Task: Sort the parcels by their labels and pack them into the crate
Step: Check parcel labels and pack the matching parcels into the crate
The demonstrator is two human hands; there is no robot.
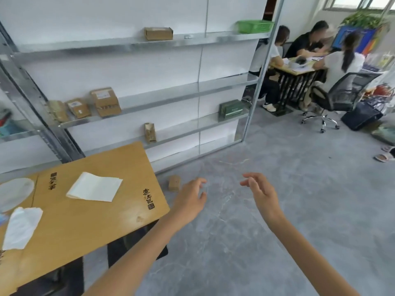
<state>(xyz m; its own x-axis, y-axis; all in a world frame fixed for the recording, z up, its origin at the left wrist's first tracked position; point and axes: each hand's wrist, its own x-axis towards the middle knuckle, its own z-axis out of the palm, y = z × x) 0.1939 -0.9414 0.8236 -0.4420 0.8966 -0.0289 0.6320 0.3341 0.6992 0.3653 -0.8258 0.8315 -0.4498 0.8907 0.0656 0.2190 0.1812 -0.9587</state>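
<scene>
Both hands empty | left hand [190, 199] loosely spread; right hand [259, 192] likewise | small parcel [174, 183] on floor nearby

Grey marbled floor [277, 199], white wall [96, 16], metal shelving [96, 47], tan wooden table [85, 227], black office chair [344, 90], window [350, 2]

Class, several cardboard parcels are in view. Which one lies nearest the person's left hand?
The small brown parcel on the floor beside the table corner, just beyond the left hand; all others sit on the shelves.
</scene>
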